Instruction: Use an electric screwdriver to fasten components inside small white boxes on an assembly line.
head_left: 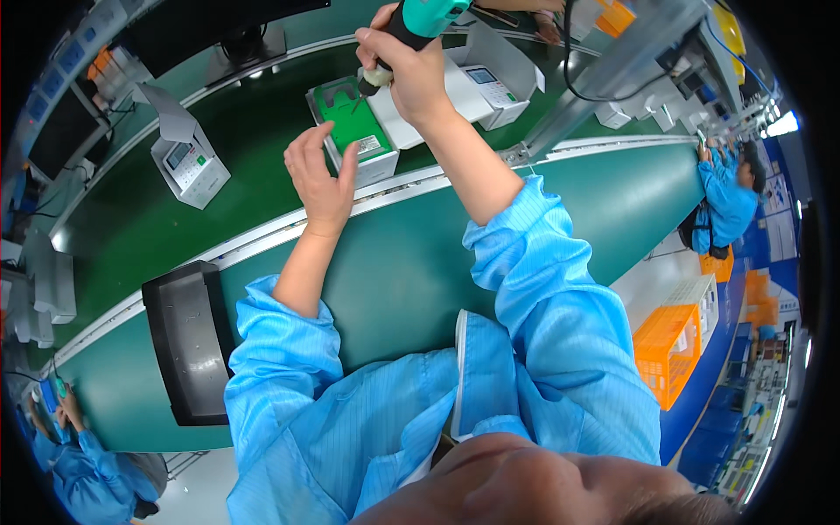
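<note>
My right hand (pixel 422 77) is wrapped round a teal and black electric screwdriver (pixel 423 19), whose dark bit points down and left over a green panel (pixel 348 122). The tip seems just above the panel, but I cannot tell whether it touches. That panel sits in a white box (pixel 377 169) on the green line surface. Beside the box's near left side, my left hand (pixel 317 179) is open, its fingers spread, holding nothing. A white lid or flap (pixel 411 122) lies under my right wrist. Next to it stands an open white carton (pixel 503 107) with a white keypad device (pixel 488 86) in it.
Another open carton (pixel 194 171) with a keypad device stands at left. A black tray (pixel 194 350) with tiny pieces lies on the near table. A metal post (pixel 577 101) rises at right. Orange crates (pixel 667 354) stand beyond the table. Co-workers sit at both ends.
</note>
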Demonstrator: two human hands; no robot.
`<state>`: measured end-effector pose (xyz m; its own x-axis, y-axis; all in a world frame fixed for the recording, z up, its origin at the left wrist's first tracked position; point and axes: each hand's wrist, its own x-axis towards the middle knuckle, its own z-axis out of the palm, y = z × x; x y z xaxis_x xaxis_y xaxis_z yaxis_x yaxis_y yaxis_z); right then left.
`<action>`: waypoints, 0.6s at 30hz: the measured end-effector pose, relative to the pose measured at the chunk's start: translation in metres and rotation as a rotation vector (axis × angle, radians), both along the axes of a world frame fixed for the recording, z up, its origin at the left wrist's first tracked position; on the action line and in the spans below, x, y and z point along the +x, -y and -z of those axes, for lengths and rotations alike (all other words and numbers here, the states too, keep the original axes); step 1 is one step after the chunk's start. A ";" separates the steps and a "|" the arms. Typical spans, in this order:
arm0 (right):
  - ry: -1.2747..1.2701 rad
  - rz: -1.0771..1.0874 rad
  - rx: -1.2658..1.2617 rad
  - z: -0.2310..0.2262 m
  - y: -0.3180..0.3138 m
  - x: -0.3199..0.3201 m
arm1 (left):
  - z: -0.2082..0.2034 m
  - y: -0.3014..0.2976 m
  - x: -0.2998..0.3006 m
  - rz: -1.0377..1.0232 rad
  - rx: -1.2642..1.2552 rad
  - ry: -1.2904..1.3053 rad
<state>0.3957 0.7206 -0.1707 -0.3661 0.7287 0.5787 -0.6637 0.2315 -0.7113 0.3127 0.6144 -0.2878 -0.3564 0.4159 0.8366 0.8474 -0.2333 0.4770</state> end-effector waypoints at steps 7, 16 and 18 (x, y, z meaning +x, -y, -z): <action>-0.024 -0.030 -0.112 -0.006 0.057 0.048 | -0.003 0.019 0.040 0.166 -0.150 0.068; 0.002 0.078 -0.130 0.006 0.098 0.132 | 0.010 0.051 0.105 0.475 -0.230 0.115; -0.020 0.092 -0.161 0.019 0.099 0.145 | 0.014 0.054 0.110 0.508 -0.231 0.067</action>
<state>0.5404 0.6219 -0.1902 -0.2832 0.8425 0.4582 -0.6590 0.1761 -0.7312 0.4224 0.5609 -0.3022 -0.1123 0.7193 0.6856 0.6217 -0.4874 0.6132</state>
